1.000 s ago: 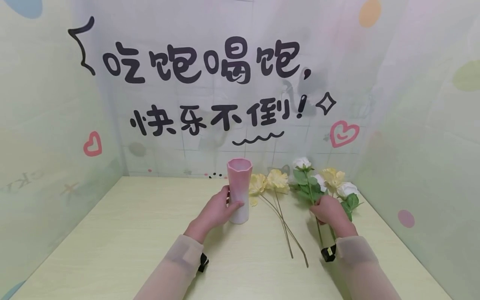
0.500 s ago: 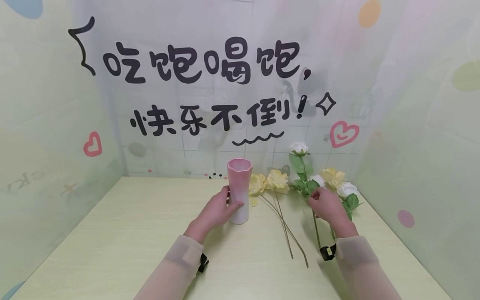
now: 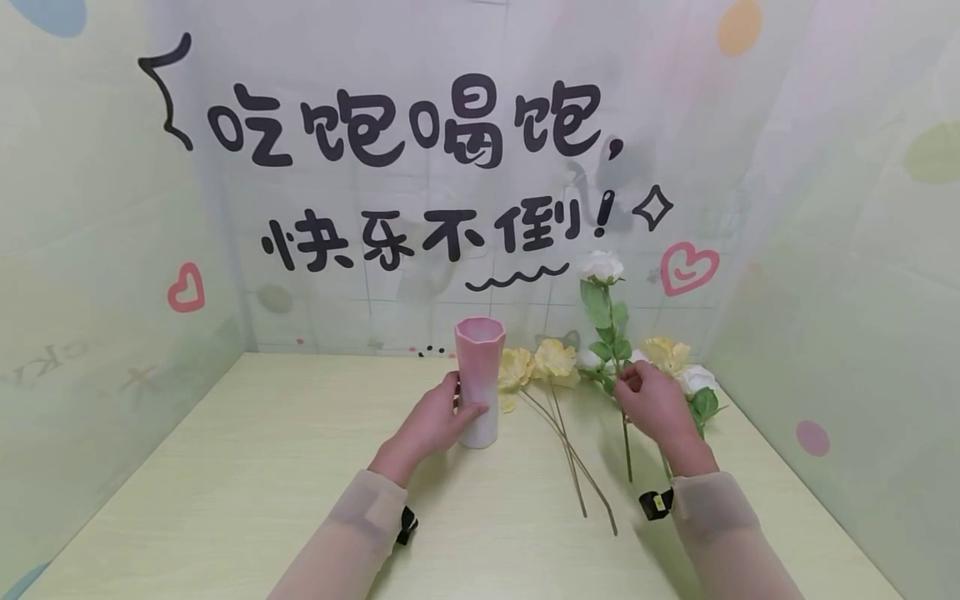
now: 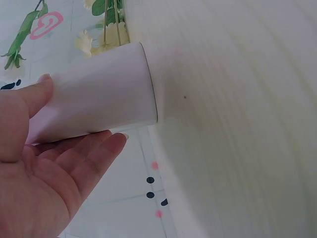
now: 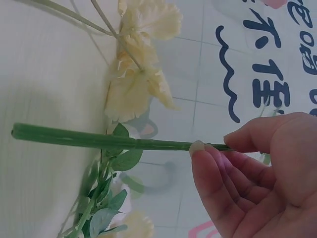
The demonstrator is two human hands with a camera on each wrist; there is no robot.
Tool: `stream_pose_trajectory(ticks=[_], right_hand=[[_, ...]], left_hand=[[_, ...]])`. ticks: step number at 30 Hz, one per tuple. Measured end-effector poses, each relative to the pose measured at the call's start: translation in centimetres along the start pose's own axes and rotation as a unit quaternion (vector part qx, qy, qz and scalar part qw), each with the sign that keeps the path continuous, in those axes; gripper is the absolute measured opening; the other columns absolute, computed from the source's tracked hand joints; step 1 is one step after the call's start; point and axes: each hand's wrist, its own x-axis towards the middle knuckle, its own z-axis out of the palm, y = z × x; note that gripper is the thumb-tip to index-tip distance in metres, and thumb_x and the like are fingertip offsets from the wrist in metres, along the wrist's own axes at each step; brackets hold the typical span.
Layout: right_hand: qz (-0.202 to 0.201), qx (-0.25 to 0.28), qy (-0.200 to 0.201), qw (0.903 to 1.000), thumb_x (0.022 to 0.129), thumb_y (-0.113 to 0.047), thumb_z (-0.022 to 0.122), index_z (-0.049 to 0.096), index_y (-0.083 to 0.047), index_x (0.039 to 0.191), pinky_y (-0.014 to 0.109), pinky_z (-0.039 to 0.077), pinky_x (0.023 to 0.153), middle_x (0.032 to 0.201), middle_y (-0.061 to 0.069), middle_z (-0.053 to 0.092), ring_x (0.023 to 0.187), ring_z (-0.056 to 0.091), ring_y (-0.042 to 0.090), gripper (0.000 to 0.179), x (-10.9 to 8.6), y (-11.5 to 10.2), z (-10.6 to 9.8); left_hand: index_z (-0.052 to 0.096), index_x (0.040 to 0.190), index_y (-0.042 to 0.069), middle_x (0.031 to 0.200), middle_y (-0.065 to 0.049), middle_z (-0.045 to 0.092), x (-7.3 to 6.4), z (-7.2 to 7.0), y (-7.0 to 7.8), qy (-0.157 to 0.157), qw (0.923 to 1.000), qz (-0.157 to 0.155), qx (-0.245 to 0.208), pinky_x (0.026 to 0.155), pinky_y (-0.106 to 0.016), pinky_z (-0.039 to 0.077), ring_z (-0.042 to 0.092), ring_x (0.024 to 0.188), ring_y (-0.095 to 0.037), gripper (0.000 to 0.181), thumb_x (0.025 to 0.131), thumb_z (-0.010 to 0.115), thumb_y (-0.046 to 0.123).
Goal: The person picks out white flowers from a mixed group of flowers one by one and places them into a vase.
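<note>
The left hand (image 3: 429, 423) curves half-open fingers round one upright pink-and-white vase (image 3: 478, 375), mid-table; the right hand (image 3: 657, 408) pinches one white rose (image 3: 622, 348), fingertips closed. Three yellow flowers (image 3: 555, 360) lie far right of it.

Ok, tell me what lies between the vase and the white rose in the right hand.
Two yellow flowers lying on the table: the head view shows them between the vase and the rose.

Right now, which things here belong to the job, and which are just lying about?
In use:
pink-topped vase, held by the left hand
upright white flower, pinched by the right hand

Lying about, perhaps for later:
two yellow flowers beside the vase
more flowers by the right hand
</note>
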Motion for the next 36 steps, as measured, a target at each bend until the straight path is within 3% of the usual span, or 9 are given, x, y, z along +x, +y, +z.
stream_pose_trajectory(ticks=[11,24,36], right_hand=[[-0.012,0.000,0.018,0.9998,0.110,-0.025,0.057,0.066,-0.005,0.117,0.032,0.056,0.066,0.100,0.013,0.074,0.074,0.071,0.017,0.023,0.0,-0.7,-0.1],[-0.035,0.004,0.050,0.9981,0.111,-0.026,0.058,0.068,-0.004,0.121,0.035,0.057,0.073,0.104,0.014,0.078,0.084,0.072,0.022,0.026,-0.3,-1.8,-0.3],[-0.055,0.021,0.063,0.9962,0.112,-0.026,0.060,0.069,-0.004,0.125,0.033,0.057,0.071,0.103,0.014,0.078,0.079,0.070,0.018,0.027,-0.5,-2.6,-0.5]], left_hand=[[0.042,0.161,-0.005,0.160,-0.027,0.057,0.0,-0.1,-0.1,0.004,1.0000,0.003,0.006,0.120,-0.060,0.053,0.060,0.146,-0.045,0.069,0.109,0.071,0.031],[0.040,0.162,-0.004,0.161,-0.026,0.056,-0.1,0.0,0.2,-0.001,1.0000,-0.004,0.005,0.122,-0.060,0.052,0.059,0.147,-0.044,0.070,0.110,0.070,0.031],[0.039,0.163,-0.003,0.163,-0.025,0.054,0.0,0.0,0.2,-0.001,1.0000,-0.005,0.006,0.122,-0.059,0.052,0.059,0.148,-0.044,0.070,0.110,0.070,0.030]])
